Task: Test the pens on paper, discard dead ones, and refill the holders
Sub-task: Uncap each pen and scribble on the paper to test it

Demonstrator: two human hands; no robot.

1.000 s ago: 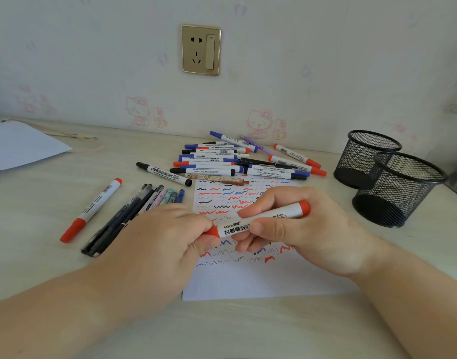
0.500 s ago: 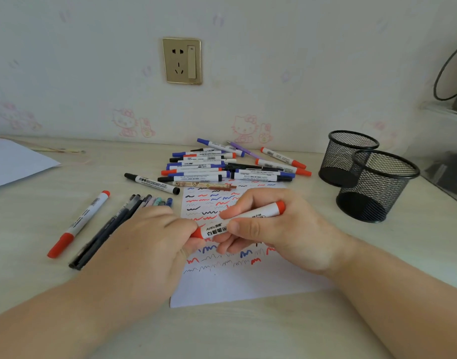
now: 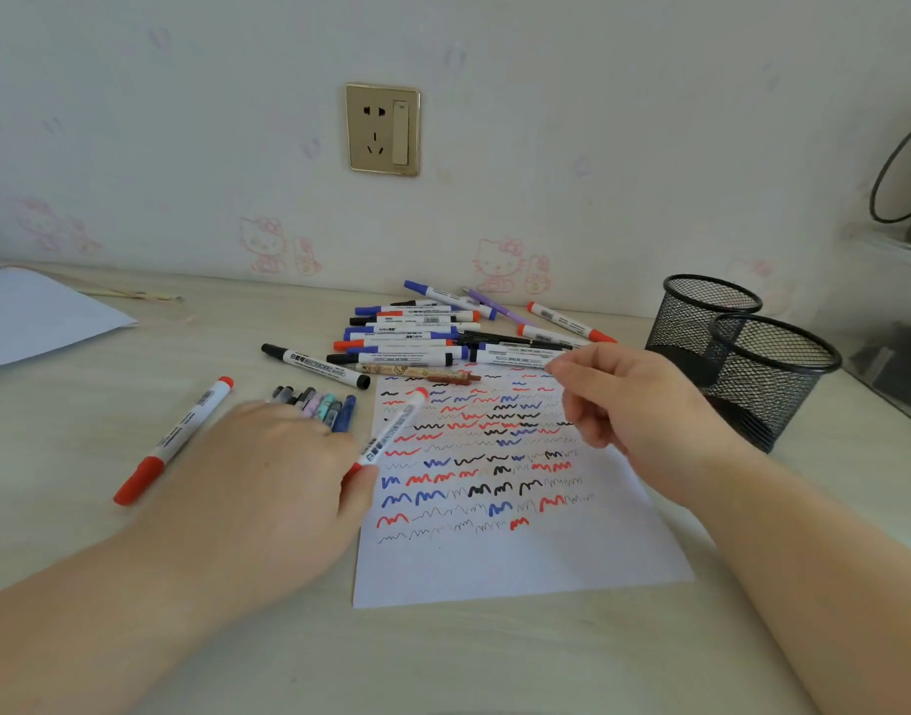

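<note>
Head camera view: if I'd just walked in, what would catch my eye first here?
Probably the white sheet in the middle of the desk, filled with rows of red, blue and black squiggles. Over its left edge the left hand holds a red marker, while the right hand reaches toward the heap of markers behind the sheet. Two black mesh holders stand at the right.

A red-capped white marker slants over the left edge of the scribble-covered paper, gripped at its near end. A pile of markers lies beyond the paper's far edge. Two black mesh holders stand right.
</note>
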